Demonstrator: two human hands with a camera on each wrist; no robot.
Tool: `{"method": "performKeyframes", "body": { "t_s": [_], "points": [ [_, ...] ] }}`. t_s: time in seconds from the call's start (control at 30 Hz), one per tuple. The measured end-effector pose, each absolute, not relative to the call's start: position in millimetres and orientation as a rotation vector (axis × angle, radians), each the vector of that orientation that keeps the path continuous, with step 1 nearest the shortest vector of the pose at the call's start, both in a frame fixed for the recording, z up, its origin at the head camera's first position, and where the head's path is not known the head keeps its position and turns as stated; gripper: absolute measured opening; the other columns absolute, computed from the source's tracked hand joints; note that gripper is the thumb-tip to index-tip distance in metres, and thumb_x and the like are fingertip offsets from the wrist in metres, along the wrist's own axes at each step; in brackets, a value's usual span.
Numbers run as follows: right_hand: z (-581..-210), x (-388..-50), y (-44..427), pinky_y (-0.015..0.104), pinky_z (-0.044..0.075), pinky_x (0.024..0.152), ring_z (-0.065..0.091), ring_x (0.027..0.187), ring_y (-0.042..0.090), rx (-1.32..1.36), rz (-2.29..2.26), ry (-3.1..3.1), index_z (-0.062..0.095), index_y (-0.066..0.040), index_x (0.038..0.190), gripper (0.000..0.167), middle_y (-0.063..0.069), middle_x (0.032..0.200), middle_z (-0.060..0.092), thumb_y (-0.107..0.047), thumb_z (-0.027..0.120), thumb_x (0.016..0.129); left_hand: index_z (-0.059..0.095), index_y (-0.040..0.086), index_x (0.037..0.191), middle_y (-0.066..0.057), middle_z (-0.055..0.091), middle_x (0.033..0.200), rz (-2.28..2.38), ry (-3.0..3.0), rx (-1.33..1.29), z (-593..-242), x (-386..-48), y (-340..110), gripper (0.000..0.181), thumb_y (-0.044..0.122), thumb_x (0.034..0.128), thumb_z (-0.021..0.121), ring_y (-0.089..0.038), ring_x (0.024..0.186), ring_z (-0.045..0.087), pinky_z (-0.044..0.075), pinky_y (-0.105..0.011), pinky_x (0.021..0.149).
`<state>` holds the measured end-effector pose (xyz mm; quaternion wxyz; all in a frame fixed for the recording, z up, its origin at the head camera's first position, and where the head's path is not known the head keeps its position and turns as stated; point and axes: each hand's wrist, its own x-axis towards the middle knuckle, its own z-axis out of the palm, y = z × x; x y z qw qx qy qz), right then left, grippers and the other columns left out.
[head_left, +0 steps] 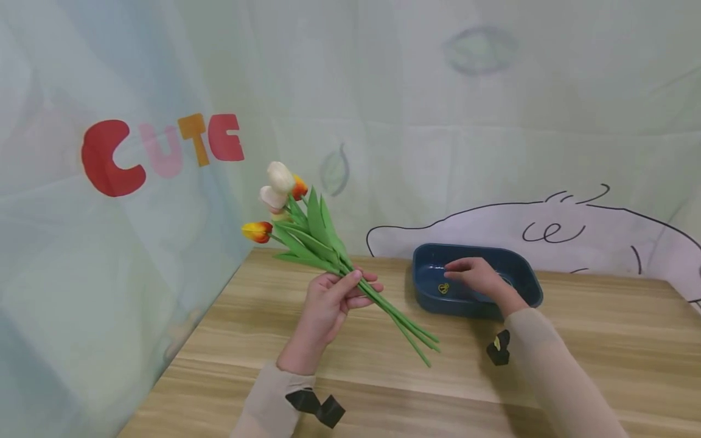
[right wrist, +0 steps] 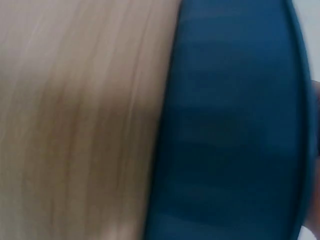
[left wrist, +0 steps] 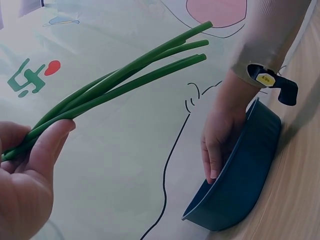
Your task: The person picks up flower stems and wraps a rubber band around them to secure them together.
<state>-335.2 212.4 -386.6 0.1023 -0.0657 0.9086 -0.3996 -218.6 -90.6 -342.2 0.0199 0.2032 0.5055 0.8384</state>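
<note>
My left hand point(head_left: 331, 304) holds a bunch of artificial-looking tulips point(head_left: 314, 234) by the stems, between thumb and fingers. White and orange-yellow blooms point to the upper left, and the green stem ends point(left wrist: 150, 65) stick out past the hand. Over at the right, my right hand point(head_left: 482, 278) reaches over the rim into a dark blue basin point(head_left: 454, 307), fingers fairly straight and pointing down. Nothing shows in its fingers. On the basin floor, near the fingertips, lies a small yellow looped item point(head_left: 443, 288), perhaps a rubber band. The right wrist view shows mostly the basin's outer wall point(right wrist: 230, 120).
The basin stands on a wood-grain table point(head_left: 383, 389), close to the back. A printed cloth backdrop point(head_left: 383, 73) rises behind the table and along its left side, with coloured letters on it. Both sleeves carry black wrist mounts point(head_left: 314, 406).
</note>
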Motion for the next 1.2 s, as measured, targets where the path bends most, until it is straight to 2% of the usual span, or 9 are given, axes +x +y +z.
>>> {"method": "performKeyframes", "body": {
  "t_s": [0.27,0.47,0.77,1.2],
  "points": [
    [-394.6,-338.6,214.3,0.057,0.044,0.101,0.051,0.117,0.041,-0.188,-1.117,2.671,0.058,0.004,0.125,0.037,0.025,0.124,0.058,-0.018,0.06,0.095,0.064,0.011,0.086,-0.001,0.074,0.088,2.608,1.535,0.624,-340.0,-217.0,-91.1,0.026,-0.001,0.0992,0.044,-0.014,0.082,0.072,0.06,-0.025,0.072],
    [-399.7,-340.3,216.7,0.056,0.043,0.101,0.054,0.113,0.039,-0.248,-1.05,2.669,0.062,0.007,0.115,0.028,0.023,0.114,0.063,-0.007,0.062,0.091,0.068,0.011,0.084,0.0,0.073,0.084,2.6,1.54,0.617,-340.7,-216.8,-89.9,0.03,-0.001,0.099,0.045,-0.013,0.082,0.072,0.06,-0.024,0.072],
    [-404.2,-344.8,215.3,0.05,0.049,0.092,0.06,0.102,0.034,-0.293,-1.008,2.701,0.067,0.007,0.105,0.021,0.019,0.103,0.068,-0.003,0.065,0.087,0.069,0.011,0.082,0.0,0.072,0.082,2.582,1.549,0.587,-342.8,-217.0,-88.3,0.031,0.0,0.0992,0.045,-0.013,0.081,0.072,0.06,-0.022,0.07],
    [-407.3,-350.6,208.3,0.042,0.054,0.081,0.062,0.088,0.026,-0.269,-0.873,2.778,0.07,0.004,0.096,0.012,0.014,0.093,0.07,-0.002,0.066,0.086,0.067,0.012,0.083,0.0,0.073,0.082,2.56,1.552,0.628,-344.8,-217.3,-87.7,0.029,0.002,0.0994,0.046,-0.011,0.081,0.072,0.06,-0.023,0.072]
  ]
}}
